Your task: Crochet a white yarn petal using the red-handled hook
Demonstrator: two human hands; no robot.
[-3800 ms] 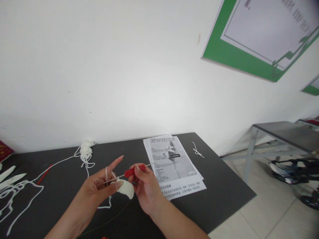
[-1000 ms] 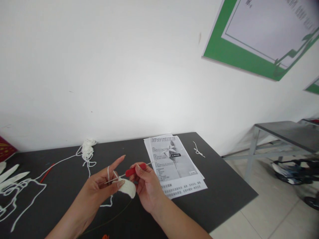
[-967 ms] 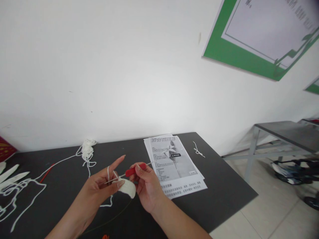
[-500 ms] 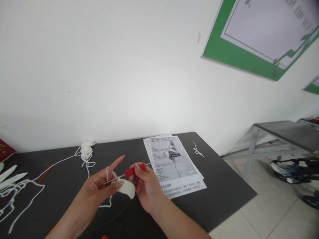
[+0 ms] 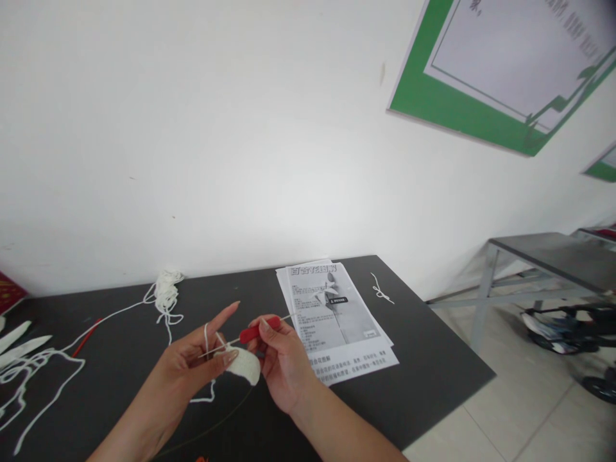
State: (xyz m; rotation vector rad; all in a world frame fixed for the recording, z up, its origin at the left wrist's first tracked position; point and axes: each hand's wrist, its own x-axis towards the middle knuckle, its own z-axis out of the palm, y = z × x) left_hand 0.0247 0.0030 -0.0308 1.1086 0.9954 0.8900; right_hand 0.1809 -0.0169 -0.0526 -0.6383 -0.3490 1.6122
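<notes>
My left hand [image 5: 192,359] pinches a small white crocheted piece [image 5: 247,366] between thumb and fingers. White yarn loops round its raised index finger. In my right hand [image 5: 283,366] is a crochet hook [image 5: 260,329] with a red handle, held between thumb and fingers. The hook's thin metal shaft points left and passes by the top edge of the piece, near my left fingertips. From the lower edge of the piece a thin dark wire [image 5: 212,431] curves down to the left. A strand of yarn [image 5: 205,399] hangs below my left hand.
A bundle of white yarn [image 5: 167,292] lies by the wall. Printed sheets [image 5: 349,321] rest right of my hands, with a short knotted yarn piece [image 5: 381,292] beyond. At left are white petal-shaped pieces [image 5: 24,350], loose yarn and a red stick [image 5: 86,337] on the dark table [image 5: 423,359].
Almost nothing differs. The view has shifted very slightly, and both hands keep the same hold on the crocheted piece and the hook.
</notes>
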